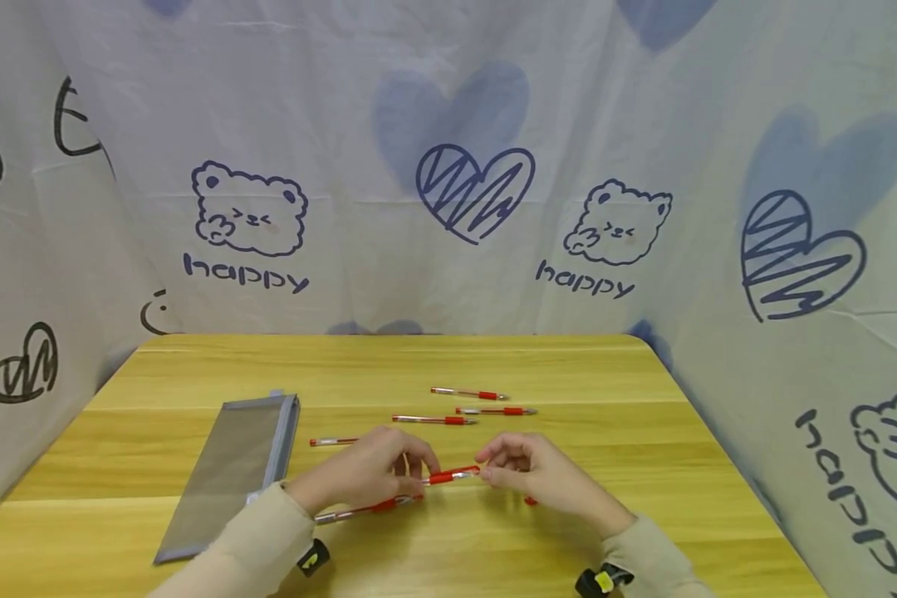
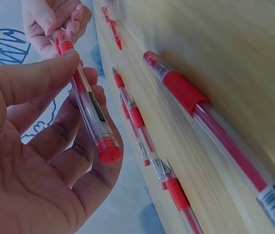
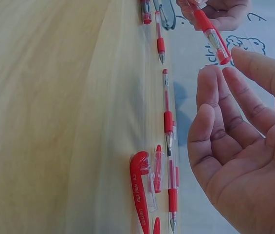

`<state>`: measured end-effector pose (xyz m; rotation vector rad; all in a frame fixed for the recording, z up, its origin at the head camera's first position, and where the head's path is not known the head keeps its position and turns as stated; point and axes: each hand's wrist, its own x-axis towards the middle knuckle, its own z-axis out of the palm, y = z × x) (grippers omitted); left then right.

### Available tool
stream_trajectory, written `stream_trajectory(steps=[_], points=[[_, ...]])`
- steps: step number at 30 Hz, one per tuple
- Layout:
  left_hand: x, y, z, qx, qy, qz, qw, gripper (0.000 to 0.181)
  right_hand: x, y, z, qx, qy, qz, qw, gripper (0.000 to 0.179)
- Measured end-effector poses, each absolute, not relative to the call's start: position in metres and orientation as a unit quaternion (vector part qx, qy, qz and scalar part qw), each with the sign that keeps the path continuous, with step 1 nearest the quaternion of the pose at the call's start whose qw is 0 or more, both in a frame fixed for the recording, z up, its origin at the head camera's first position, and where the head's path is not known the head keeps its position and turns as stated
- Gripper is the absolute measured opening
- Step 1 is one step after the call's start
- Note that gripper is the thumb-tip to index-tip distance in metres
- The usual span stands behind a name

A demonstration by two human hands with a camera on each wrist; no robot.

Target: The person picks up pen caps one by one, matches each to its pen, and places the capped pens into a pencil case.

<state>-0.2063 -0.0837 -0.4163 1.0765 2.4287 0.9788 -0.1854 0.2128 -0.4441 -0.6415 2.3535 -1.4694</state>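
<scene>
My left hand (image 1: 377,469) pinches a red gel pen (image 2: 92,105) between thumb and fingers, with its clear, red-clipped cap (image 3: 219,46) pointing right. My right hand (image 1: 541,477) is just past the capped end, thumb and forefinger right at the cap's red tip, fingers loosely bent and apart. Below the left hand lies another red pen (image 2: 186,92), a cap over its tip. Farther back, several uncapped red pens (image 1: 497,411) lie on the table. Loose pen caps (image 3: 158,168) lie under the right hand, mostly hidden in the head view.
A grey zip pouch (image 1: 227,465) lies flat on the wooden table (image 1: 568,365), left of the hands. Printed white curtains (image 1: 359,249) enclose the table at the back and both sides. A dark wrist strap (image 1: 605,579) sits by the right sleeve.
</scene>
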Motion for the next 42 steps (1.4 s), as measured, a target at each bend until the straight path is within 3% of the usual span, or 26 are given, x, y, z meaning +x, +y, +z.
stream_trajectory(steps=[42], points=[[-0.217, -0.11, -0.423, 0.368, 0.863, 0.312, 0.149, 0.015, -0.178, 0.233, -0.44, -0.201, 0.793, -0.548, 0.171, 0.041]])
